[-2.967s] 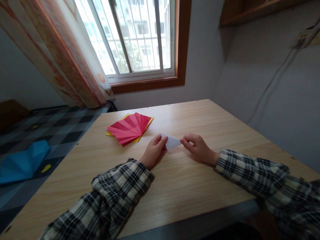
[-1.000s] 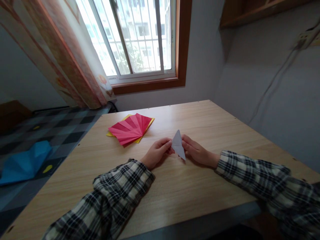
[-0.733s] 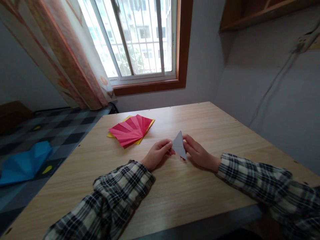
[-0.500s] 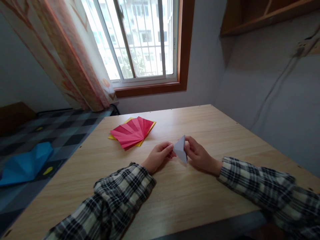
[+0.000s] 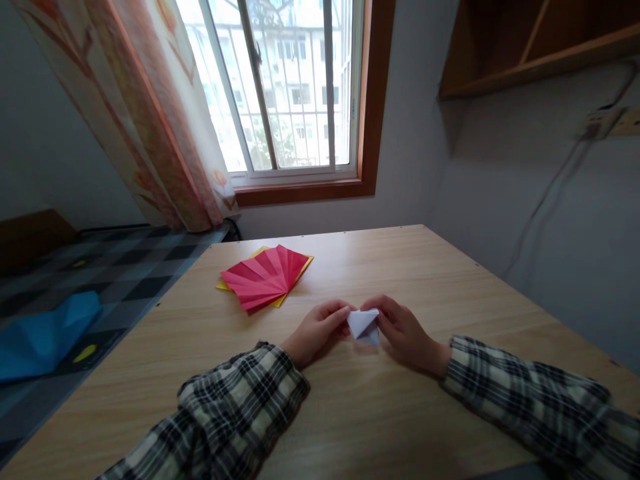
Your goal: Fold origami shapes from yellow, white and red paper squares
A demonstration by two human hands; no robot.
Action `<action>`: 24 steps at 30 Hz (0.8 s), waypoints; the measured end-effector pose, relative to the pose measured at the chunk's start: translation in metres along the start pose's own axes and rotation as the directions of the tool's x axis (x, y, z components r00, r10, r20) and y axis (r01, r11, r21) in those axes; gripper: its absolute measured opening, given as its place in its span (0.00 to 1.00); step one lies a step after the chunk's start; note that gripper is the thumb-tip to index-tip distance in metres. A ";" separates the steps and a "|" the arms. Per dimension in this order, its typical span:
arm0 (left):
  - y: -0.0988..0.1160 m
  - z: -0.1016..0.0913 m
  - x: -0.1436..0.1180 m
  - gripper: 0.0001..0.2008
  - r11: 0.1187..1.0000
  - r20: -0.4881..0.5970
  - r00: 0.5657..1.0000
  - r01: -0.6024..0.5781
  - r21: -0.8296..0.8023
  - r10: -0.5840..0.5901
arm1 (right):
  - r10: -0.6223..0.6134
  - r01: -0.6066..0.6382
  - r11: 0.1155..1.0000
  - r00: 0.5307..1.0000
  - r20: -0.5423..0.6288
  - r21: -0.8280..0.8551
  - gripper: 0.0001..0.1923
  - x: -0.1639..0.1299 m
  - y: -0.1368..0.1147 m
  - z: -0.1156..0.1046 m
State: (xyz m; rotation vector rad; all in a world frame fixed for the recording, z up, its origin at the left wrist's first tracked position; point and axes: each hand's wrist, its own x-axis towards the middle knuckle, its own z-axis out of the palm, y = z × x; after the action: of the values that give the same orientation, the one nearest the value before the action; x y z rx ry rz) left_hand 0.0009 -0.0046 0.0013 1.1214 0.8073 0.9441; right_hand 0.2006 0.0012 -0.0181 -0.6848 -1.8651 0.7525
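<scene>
A small piece of folded white paper (image 5: 363,324) is held between my two hands, just above the wooden table (image 5: 440,280). My left hand (image 5: 319,328) pinches its left edge between thumb and fingers. On the other side, my right hand (image 5: 403,329) grips the paper's upper right corner, with some fingertips hidden behind it. The paper shows a triangular flap in front and a second point hanging below. Farther back and to the left lies a pleated red paper fan (image 5: 267,280), resting on yellow paper (image 5: 223,285).
Left of the table is a surface covered in checked cloth (image 5: 145,257), with a creased blue paper (image 5: 55,333) on it. A barred window (image 5: 295,100) and a curtain (image 5: 135,113) are behind. A wooden shelf (image 5: 530,70) hangs at upper right.
The white paper has turned in my hands, from standing with a point upward to a flatter pose with a flap facing me. My view has tilted up slightly.
</scene>
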 end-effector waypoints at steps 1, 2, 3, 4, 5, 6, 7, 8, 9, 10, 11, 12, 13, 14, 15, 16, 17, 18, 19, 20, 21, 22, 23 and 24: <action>0.001 0.000 0.000 0.20 1.000 0.004 1.000 0.004 -0.001 -0.004 | -0.008 0.008 1.000 1.000 -0.005 -0.010 0.10 0.000 -0.001 0.000; 0.001 0.001 0.000 0.20 1.000 0.009 1.000 0.008 -0.006 -0.007 | -0.014 0.014 1.000 1.000 -0.007 -0.020 0.10 0.000 -0.002 0.000; 0.002 0.001 -0.001 0.20 1.000 0.014 1.000 0.012 -0.015 -0.012 | -0.021 0.021 0.999 1.000 -0.008 -0.031 0.10 -0.001 -0.003 0.000; 0.002 0.001 -0.001 0.20 0.999 0.018 1.000 0.018 -0.026 -0.018 | -0.027 0.027 0.999 1.000 -0.004 -0.041 0.10 -0.001 -0.003 0.000; 0.002 0.000 -0.001 0.20 0.999 0.021 0.999 0.026 -0.037 -0.026 | -0.032 0.032 0.998 0.999 0.001 -0.049 0.10 -0.001 -0.004 0.000; 0.002 0.000 -0.001 0.20 0.998 0.024 0.999 0.036 -0.044 -0.035 | -0.036 0.036 0.998 0.999 0.009 -0.050 0.10 -0.001 -0.004 0.000; 0.002 -0.001 -0.001 0.20 0.998 0.024 0.999 0.047 -0.049 -0.046 | -0.040 0.041 0.998 0.999 0.018 -0.048 0.11 -0.001 -0.005 -0.001; 0.002 -0.002 -0.001 0.20 0.997 0.023 0.998 0.057 -0.049 -0.056 | -0.048 0.049 0.998 0.999 0.024 -0.043 0.11 -0.001 -0.005 -0.001; 0.002 -0.003 -0.001 0.19 0.997 0.017 0.998 0.063 -0.047 -0.062 | -0.056 0.057 0.998 0.998 0.027 -0.039 0.11 -0.001 -0.005 -0.001; 0.002 -0.004 -0.001 0.19 0.997 0.012 0.998 0.066 -0.043 -0.066 | -0.065 0.066 0.997 0.997 0.029 -0.038 0.12 -0.001 -0.005 -0.001; 0.002 -0.005 -0.001 0.19 0.997 0.007 0.998 0.066 -0.037 -0.065 | -0.073 0.074 0.996 0.997 0.029 -0.040 0.12 0.000 -0.006 -0.001; 0.001 -0.005 -0.001 0.19 0.998 0.003 0.998 0.059 -0.032 -0.058 | -0.071 0.072 0.996 0.997 0.030 -0.044 0.12 0.000 -0.006 -0.001; 0.001 -0.006 -0.001 0.19 0.998 0.000 0.999 0.049 -0.026 -0.049 | -0.066 0.067 0.997 0.997 0.033 -0.048 0.11 0.001 -0.007 -0.001; 0.001 -0.006 -0.001 0.18 0.999 -0.003 0.999 0.037 -0.021 -0.037 | -0.059 0.060 0.997 0.998 0.034 -0.053 0.11 0.001 -0.008 -0.001; 0.000 -0.006 -0.001 0.18 1.000 -0.007 1.000 0.026 -0.016 -0.026 | -0.053 0.055 0.997 0.998 0.035 -0.058 0.11 0.001 -0.008 -0.001; 0.000 -0.006 -0.001 0.18 1.000 -0.013 1.000 0.015 -0.014 -0.015 | -0.048 0.050 0.997 0.998 0.036 -0.063 0.11 0.002 -0.009 -0.001; -0.001 -0.005 -0.001 0.17 1.000 -0.020 1.000 0.006 -0.012 -0.006 | -0.044 0.047 0.997 0.998 0.034 -0.067 0.11 0.002 -0.009 -0.001; -0.001 -0.005 0.000 0.17 1.000 -0.029 1.000 -0.002 -0.007 0.001 | -0.039 0.041 0.997 0.999 0.033 -0.068 0.11 0.002 -0.009 -0.001; -0.002 -0.005 0.000 0.17 1.000 -0.038 0.999 -0.010 0.004 0.010 | -0.029 0.031 0.997 0.999 0.034 -0.068 0.11 0.002 -0.009 -0.001; -0.002 -0.005 0.000 0.17 1.000 -0.049 0.999 -0.021 0.020 0.022 | -0.016 0.018 0.998 0.999 0.035 -0.065 0.11 0.002 -0.008 -0.001; -0.003 -0.004 0.000 0.17 0.999 -0.058 0.998 -0.031 0.044 0.034 | 0.000 0.002 0.998 0.999 0.036 -0.061 0.11 0.002 -0.008 -0.001; -0.003 -0.004 0.000 0.17 0.997 -0.068 0.997 -0.041 0.072 0.046 | 0.015 -0.013 0.998 0.999 0.037 -0.057 0.12 0.002 -0.007 -0.001; -0.004 -0.004 0.001 0.17 0.994 -0.077 0.995 -0.050 0.099 0.058 | 0.029 -0.027 0.998 0.999 0.037 -0.054 0.12 0.002 -0.007 -0.001; -0.005 -0.004 0.001 0.17 0.991 -0.086 0.994 -0.061 0.121 0.072 | 0.042 -0.040 0.998 0.999 0.035 -0.053 0.12 0.002 -0.006 -0.001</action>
State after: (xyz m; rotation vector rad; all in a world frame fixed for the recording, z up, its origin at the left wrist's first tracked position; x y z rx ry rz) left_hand -0.0012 -0.0028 -0.0041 1.2214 0.9136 1.0187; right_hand 0.1997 -0.0010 -0.0117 -0.7488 -1.9145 0.7490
